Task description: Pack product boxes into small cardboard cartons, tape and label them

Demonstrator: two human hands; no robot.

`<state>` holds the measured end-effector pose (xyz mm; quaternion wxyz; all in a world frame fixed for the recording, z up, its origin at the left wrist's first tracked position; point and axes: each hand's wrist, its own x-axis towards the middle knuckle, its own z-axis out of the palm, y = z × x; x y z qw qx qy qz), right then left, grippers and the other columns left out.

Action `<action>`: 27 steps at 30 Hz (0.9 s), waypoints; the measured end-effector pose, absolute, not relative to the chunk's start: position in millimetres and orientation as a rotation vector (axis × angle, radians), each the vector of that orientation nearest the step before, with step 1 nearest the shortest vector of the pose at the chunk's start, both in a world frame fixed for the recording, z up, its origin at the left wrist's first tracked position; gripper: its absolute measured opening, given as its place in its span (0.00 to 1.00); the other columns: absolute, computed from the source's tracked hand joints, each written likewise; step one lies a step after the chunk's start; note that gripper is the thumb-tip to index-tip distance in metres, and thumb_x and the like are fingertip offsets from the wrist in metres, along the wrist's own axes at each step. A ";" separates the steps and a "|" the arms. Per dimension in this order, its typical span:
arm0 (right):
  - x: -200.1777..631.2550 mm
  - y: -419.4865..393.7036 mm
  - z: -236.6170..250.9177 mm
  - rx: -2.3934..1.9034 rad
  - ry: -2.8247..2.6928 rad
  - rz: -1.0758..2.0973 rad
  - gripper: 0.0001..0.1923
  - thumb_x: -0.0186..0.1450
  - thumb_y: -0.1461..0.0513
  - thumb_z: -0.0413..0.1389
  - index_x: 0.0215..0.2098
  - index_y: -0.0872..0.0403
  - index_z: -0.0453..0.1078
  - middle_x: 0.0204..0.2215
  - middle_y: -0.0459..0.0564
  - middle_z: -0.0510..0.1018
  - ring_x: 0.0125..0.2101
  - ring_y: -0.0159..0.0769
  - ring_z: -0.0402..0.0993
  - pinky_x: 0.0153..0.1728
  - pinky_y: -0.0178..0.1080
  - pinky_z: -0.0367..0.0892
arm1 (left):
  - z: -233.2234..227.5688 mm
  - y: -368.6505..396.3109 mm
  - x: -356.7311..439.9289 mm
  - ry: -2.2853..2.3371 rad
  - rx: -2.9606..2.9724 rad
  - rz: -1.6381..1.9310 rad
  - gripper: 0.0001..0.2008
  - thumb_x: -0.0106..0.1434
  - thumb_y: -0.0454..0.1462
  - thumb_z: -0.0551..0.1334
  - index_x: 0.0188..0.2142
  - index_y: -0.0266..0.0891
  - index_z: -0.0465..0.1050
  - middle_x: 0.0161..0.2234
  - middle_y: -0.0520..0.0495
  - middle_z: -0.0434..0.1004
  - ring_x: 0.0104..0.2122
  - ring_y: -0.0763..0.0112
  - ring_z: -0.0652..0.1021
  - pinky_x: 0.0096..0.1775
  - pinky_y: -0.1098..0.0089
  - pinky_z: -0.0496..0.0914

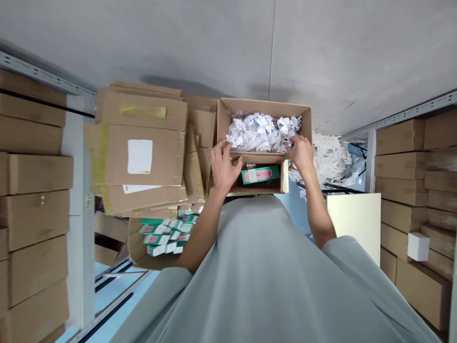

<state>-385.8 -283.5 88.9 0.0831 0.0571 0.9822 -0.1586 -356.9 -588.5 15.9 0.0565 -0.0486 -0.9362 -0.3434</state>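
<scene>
Grey shirt fabric [271, 286] fills the near view, both forearms reaching past it to an open cardboard box [264, 107] packed with crumpled white plastic bags [262, 131]. Left hand [223, 166] curls loosely over that box's near-left edge, steadying it; right hand [302, 152], fingers spread, presses on the bags at the near-right corner. Just below sits a smaller carton [282, 178] holding a green-and-pink packet [260, 174], within easy reach.
</scene>
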 end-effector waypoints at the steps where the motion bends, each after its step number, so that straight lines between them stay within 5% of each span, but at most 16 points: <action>1: -399.8 -285.4 87.9 0.154 2.875 -0.403 0.17 0.75 0.62 0.61 0.61 0.54 0.81 0.57 0.62 0.85 0.58 0.55 0.79 0.60 0.50 0.74 | 11.4 -587.2 -356.6 -2.837 -0.159 -1.045 0.27 0.72 0.40 0.67 0.68 0.38 0.71 0.72 0.27 0.69 0.74 0.38 0.69 0.75 0.39 0.63; 5: -438.9 -298.1 81.0 0.097 2.703 -0.100 0.21 0.72 0.66 0.64 0.62 0.58 0.80 0.61 0.68 0.84 0.62 0.56 0.80 0.59 0.48 0.77 | 1.6 -586.8 -351.2 -2.820 -0.198 -1.077 0.28 0.77 0.43 0.63 0.71 0.36 0.69 0.72 0.26 0.70 0.75 0.40 0.69 0.77 0.41 0.62; 11: -449.1 -302.7 74.6 0.030 2.671 0.064 0.21 0.73 0.72 0.53 0.59 0.66 0.82 0.57 0.76 0.85 0.60 0.57 0.82 0.59 0.49 0.75 | 1.5 -597.9 -351.8 -2.822 -0.265 -1.154 0.27 0.80 0.48 0.60 0.72 0.40 0.68 0.71 0.30 0.73 0.74 0.44 0.70 0.77 0.42 0.63; 20: -342.1 -308.3 151.4 -0.266 3.033 -0.461 0.15 0.81 0.59 0.51 0.52 0.50 0.81 0.50 0.58 0.84 0.52 0.54 0.77 0.56 0.50 0.71 | 3.7 -613.9 -351.9 -2.838 -0.349 -1.221 0.24 0.81 0.45 0.57 0.70 0.40 0.72 0.70 0.34 0.75 0.74 0.48 0.71 0.78 0.47 0.62; 23: -300.4 -327.0 147.5 -0.515 2.843 -0.577 0.13 0.82 0.59 0.53 0.50 0.49 0.81 0.49 0.56 0.84 0.51 0.51 0.76 0.57 0.48 0.70 | 4.0 -616.5 -351.1 -2.844 -0.330 -1.249 0.24 0.80 0.45 0.58 0.70 0.41 0.72 0.70 0.35 0.76 0.74 0.47 0.71 0.79 0.46 0.62; 27: -272.7 -342.3 113.7 -0.560 2.738 -0.351 0.13 0.80 0.64 0.53 0.48 0.53 0.82 0.46 0.60 0.85 0.50 0.52 0.75 0.54 0.49 0.69 | 5.8 -612.4 -346.3 -2.819 -0.288 -1.277 0.24 0.80 0.44 0.58 0.70 0.41 0.73 0.69 0.35 0.76 0.74 0.47 0.71 0.79 0.46 0.62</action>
